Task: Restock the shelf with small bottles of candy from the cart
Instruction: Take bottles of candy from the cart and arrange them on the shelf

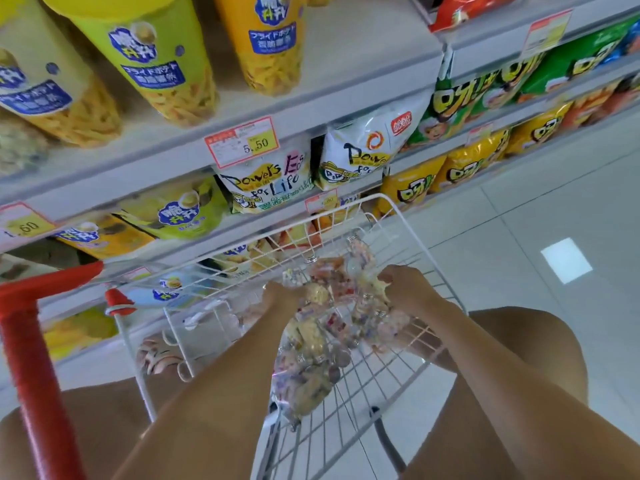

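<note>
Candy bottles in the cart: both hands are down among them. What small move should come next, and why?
Probably lift a bottle or two out toward the shelf. The left hand and right hand are both down among the candy bottles in the cart; their grip is too blurred to judge.

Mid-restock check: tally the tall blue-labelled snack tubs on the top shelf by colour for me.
Pale yellow tub: 1
Lime green tub: 1
Orange tub: 1
Total: 3
</note>
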A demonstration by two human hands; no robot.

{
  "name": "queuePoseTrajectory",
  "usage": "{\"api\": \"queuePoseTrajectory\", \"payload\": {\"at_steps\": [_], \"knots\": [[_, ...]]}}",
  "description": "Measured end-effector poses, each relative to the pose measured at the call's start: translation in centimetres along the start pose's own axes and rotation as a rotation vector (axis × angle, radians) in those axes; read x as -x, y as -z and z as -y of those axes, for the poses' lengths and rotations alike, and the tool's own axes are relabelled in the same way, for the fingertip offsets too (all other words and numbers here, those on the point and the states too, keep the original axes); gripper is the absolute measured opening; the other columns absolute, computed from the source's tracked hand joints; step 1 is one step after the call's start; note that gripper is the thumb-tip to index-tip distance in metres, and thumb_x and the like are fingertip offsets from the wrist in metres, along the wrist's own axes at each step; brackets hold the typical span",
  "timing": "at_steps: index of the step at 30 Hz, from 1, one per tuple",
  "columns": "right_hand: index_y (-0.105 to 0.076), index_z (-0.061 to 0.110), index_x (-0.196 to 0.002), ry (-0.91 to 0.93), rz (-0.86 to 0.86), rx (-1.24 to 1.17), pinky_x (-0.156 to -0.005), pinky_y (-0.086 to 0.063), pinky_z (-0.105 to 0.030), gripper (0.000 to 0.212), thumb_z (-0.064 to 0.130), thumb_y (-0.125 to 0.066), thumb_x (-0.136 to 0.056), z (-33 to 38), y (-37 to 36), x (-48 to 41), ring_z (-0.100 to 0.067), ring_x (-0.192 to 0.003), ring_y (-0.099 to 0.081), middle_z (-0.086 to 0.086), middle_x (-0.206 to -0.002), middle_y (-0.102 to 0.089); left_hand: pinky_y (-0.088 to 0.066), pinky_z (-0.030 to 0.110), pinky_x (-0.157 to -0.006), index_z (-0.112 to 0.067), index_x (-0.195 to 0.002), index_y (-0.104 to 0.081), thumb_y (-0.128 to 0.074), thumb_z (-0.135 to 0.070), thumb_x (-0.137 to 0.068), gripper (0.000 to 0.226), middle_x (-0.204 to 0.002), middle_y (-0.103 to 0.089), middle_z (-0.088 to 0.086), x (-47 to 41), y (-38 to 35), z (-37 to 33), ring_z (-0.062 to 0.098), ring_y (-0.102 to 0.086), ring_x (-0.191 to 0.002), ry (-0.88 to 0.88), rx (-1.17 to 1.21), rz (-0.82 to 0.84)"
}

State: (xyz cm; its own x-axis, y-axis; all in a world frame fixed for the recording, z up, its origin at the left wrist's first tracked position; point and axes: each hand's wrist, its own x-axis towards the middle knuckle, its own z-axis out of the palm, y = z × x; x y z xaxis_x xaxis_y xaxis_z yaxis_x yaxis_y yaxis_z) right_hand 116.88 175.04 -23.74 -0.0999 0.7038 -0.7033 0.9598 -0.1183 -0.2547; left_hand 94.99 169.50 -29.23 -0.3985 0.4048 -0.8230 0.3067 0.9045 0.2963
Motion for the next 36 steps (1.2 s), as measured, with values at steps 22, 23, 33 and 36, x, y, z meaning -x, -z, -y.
{"api": "queuePoseTrajectory", "payload": {"at_steps": [22,23,33,36], "knots": [[-0.065,0.017,-0.095,0.478,-0.087,-0.18,-0.061,-0.047,-0.016,0.022,-0.001,-0.063,-0.084,5.8,6.4,9.1,-0.006,-0.066,-0.053,0.002,-0.092,-0.054,-0.044,0.031,-0.072,-0.027,-0.087,-0.069,-0.08,-0.003,-0.068,0.032,-0.069,-0.054,-0.008,13.1,15.1,0.3,0.012,-0.051,-0.069,-0.695,0.098,0.1],[-0.065,0.023,-0.095,0.534,-0.111,-0.18,-0.065,-0.05,-0.025,0.026,-0.001,-0.062,-0.085,6.5,7.6,10.6,-0.006,-0.068,-0.053,0.007,-0.093,-0.054,-0.045,0.03,-0.074,-0.025,-0.091,-0.069,-0.078,-0.004,-0.072,0.03,-0.07,-0.054,-0.01,14.8,16.1,0.5,0.011,-0.052,-0.07,-0.73,0.124,0.12],[-0.063,0.015,-0.104,0.974,-0.079,-0.418,-0.074,-0.046,-0.025,0.027,0.0,-0.068,-0.083,16.3,15.0,26.0,-0.014,-0.076,-0.055,-0.02,-0.106,-0.057,-0.056,0.024,-0.073,-0.013,-0.108,-0.063,-0.066,-0.002,-0.08,0.03,-0.092,-0.065,-0.002,28.3,26.2,4.5,0.011,-0.066,-0.083,-1.007,0.755,0.151],[-0.058,0.008,-0.105,1.104,-0.048,-0.523,-0.079,-0.055,-0.035,0.025,0.002,-0.068,-0.082,20.9,16.3,30.0,-0.024,-0.079,-0.065,-0.014,-0.102,-0.056,-0.057,0.028,-0.071,-0.012,-0.11,-0.061,-0.065,-0.01,-0.077,0.033,-0.09,-0.065,0.005,31.8,30.2,6.1,0.018,-0.065,-0.082,-1.073,0.91,0.078]]}}
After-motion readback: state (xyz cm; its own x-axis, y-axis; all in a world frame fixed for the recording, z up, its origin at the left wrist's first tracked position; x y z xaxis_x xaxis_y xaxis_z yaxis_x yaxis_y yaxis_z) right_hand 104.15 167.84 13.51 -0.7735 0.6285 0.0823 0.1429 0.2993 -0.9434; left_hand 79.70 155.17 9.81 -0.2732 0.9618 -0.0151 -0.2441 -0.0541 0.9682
